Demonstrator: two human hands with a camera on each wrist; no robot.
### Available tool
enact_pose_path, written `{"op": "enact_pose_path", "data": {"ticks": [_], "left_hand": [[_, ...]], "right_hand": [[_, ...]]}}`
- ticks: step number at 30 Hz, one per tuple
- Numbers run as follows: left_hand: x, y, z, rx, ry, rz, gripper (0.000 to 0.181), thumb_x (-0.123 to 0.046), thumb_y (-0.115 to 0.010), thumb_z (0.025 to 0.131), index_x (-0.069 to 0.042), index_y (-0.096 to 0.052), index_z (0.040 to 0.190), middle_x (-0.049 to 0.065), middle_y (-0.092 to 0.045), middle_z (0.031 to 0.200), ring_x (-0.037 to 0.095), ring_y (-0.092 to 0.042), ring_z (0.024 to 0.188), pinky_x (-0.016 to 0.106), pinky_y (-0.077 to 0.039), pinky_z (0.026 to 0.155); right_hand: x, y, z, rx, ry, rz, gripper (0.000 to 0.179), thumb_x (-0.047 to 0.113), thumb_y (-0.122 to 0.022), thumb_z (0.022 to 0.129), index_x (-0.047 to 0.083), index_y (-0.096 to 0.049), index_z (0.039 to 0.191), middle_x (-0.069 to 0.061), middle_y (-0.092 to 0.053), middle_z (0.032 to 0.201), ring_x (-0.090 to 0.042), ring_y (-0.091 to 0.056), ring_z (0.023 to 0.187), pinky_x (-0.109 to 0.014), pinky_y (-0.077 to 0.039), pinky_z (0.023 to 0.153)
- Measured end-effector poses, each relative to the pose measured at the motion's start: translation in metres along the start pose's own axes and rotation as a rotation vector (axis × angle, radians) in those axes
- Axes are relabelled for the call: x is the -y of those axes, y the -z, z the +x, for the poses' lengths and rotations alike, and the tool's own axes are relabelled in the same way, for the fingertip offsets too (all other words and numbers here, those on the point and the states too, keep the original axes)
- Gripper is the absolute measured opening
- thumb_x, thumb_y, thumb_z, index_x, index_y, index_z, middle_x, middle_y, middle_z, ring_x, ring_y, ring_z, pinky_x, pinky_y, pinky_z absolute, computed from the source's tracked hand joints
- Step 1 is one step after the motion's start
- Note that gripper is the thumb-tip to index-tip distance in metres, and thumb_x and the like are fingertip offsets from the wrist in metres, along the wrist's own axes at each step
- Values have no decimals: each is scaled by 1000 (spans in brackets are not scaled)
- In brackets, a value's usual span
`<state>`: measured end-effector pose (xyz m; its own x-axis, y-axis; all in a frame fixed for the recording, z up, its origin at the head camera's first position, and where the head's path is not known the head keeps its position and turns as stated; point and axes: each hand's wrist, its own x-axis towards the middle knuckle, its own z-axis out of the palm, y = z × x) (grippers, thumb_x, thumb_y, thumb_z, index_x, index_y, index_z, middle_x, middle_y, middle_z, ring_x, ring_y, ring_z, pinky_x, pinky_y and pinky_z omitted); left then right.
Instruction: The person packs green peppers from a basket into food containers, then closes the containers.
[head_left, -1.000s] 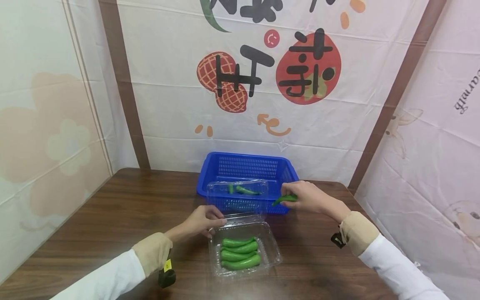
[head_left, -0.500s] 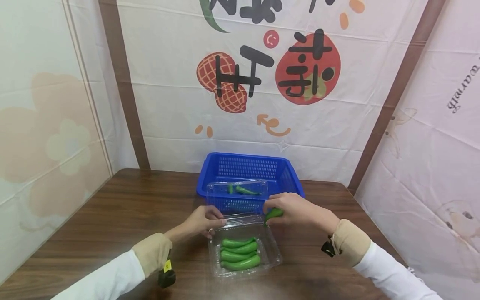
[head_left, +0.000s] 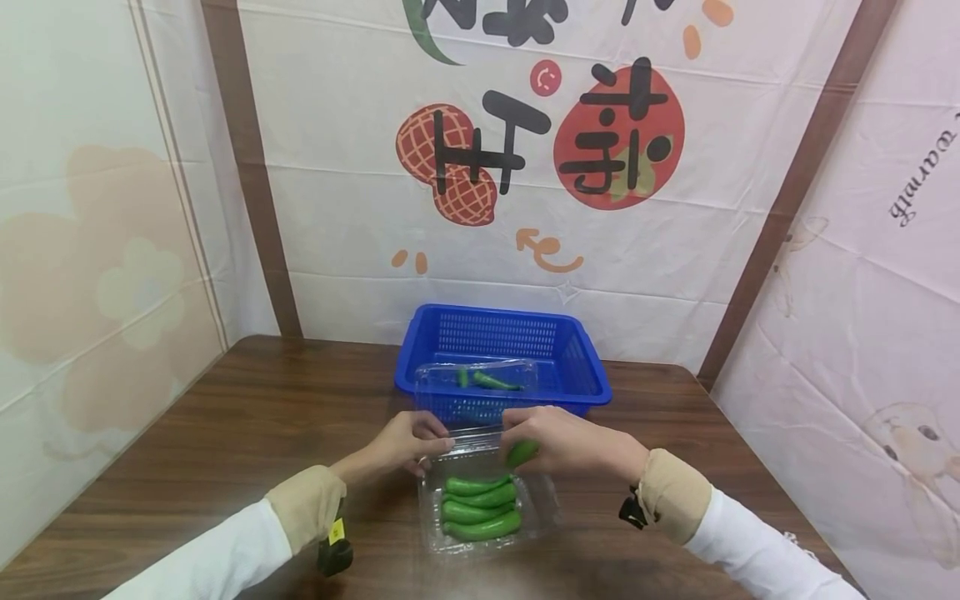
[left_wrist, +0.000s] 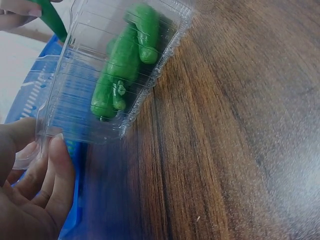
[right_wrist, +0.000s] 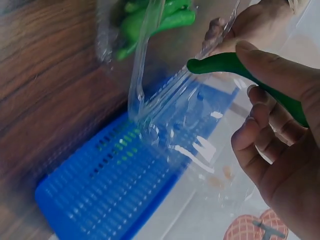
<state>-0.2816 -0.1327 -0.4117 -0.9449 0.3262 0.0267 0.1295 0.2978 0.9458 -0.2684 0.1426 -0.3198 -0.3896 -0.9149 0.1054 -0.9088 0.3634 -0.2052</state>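
In the head view a clear plastic clamshell box (head_left: pixel 442 548) lies on the table with its lid raised toward the basket. Several green peppers (head_left: pixel 482 527) rest side by side in its base. My left hand (head_left: pixel 397 443) pinches the box near its hinge, thumb and fingers on the plastic rim, as the left wrist view also shows. Over the back part of the box, my right hand (head_left: pixel 570 442) holds another green pepper (right_wrist: pixel 220 63) between thumb and fingers, its free end pointing out past them. Part of that pepper is hidden by the hand in the head view.
Behind the box stands a blue plastic basket (head_left: pixel 591 358) with perforated sides. A few green peppers (head_left: pixel 491 381) show inside it through the clear lid. The brown wooden table (head_left: pixel 225 433) ends at a white printed cloth backdrop (head_left: pixel 345 300).
My right hand has moved from beside the basket's front, leftward and nearer, carrying the pepper over the box. My left hand has stayed at the box's rim.
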Motion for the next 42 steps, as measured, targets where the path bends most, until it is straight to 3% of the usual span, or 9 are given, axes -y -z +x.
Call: {"op": "enact_pose_path", "data": {"ticks": [7,11,17,22,26,32,37,42], "left_hand": [[0,0,1,-14,18,18,26,-15,-76,89,4,-63,102,11,-69,85,18,-60,60,36,-59,53],[1,0,2,-13,22,27,27,-16,-76,88,3,-63,102,10,-68,84,18,-60,61,36,-59,53],[-1,-1,2,-10,14,28,27,-16,-76,88,3,-63,102,9,-68,83,18,-60,60,37,-58,52],[-1,0,2,0,12,16,27,-15,-76,88,4,-63,102,10,-69,84,18,-60,60,36,-59,53],[-1,0,2,6,6,6,28,-15,-76,88,4,-62,102,12,-69,84,17,-60,60,36,-58,52],[-1,0,2,-1,5,13,27,-14,-77,88,4,-63,102,11,-69,83,17,-59,60,36,-58,52],[-1,0,1,-8,11,12,27,-15,-77,88,4,-63,102,10,-68,82,17,-59,60,35,-58,52],[0,0,1,-10,18,19,27,-16,-77,88,3,-64,102,10,-69,83,17,-59,60,35,-58,53]], "right_hand": [[2,-9,10,22,4,60,16,5,-79,82,9,-72,97,7,-49,98,-3,-57,94,-12,-48,82],[3,-14,17,56,-46,50,19,8,-77,85,8,-65,99,6,-50,99,-5,-57,94,-13,-49,81],[7,-16,26,66,-62,41,32,-4,-74,81,12,-54,98,5,-59,89,-6,-57,86,-16,-50,76],[10,-18,29,59,-5,-24,28,-7,-72,79,9,-62,100,4,-63,89,-7,-56,84,-15,-48,76],[11,-20,29,78,68,-101,24,4,-76,84,12,-71,106,6,-67,97,-6,-52,87,-13,-44,78],[15,-23,29,175,120,-109,20,17,-78,85,14,-71,104,10,-61,90,-1,-51,82,-8,-41,72],[18,-32,29,272,125,-117,19,20,-78,85,14,-72,103,10,-54,88,1,-49,77,-5,-38,70],[22,-42,32,313,126,-130,13,20,-78,85,18,-69,95,10,-53,84,3,-43,70,-6,-36,62]]}}
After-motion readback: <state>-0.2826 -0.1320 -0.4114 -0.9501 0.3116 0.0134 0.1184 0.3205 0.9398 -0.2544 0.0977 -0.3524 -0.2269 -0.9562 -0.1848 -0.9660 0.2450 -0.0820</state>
